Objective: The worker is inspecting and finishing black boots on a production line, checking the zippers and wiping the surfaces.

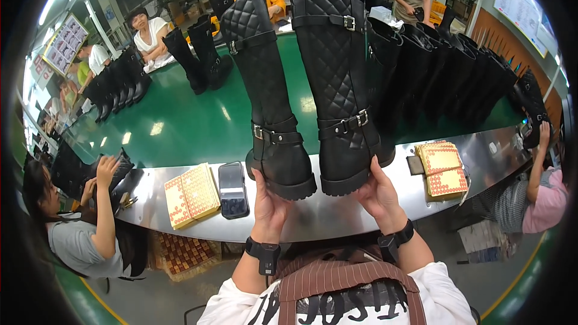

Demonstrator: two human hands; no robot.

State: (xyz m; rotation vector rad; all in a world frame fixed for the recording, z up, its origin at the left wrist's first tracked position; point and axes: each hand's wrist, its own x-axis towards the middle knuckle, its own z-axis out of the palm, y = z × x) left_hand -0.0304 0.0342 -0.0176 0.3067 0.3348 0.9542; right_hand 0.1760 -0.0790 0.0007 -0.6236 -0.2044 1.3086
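Note:
A pair of tall black boots stands upright side by side in front of me, with quilted shafts, buckled straps at top and ankle, and ridged soles. My left hand (270, 204) is closed around the lower foot part of the left boot (262, 78), thumb up its side. The right boot (340, 78) is gripped the same way by my right hand (382, 195), its thumb along the outer side and the fingers partly hidden under the sole. Whether the soles touch the metal table edge (295, 229) is unclear.
Yellow sheets with red round stickers (192, 195) and a phone (233, 189) lie left; another sticker stack (442, 171) lies right. Boots stand in rows on the green tabletop (162, 123), left and right (433, 72). Co-workers sit at left (90, 241) and right (542, 198); others are across.

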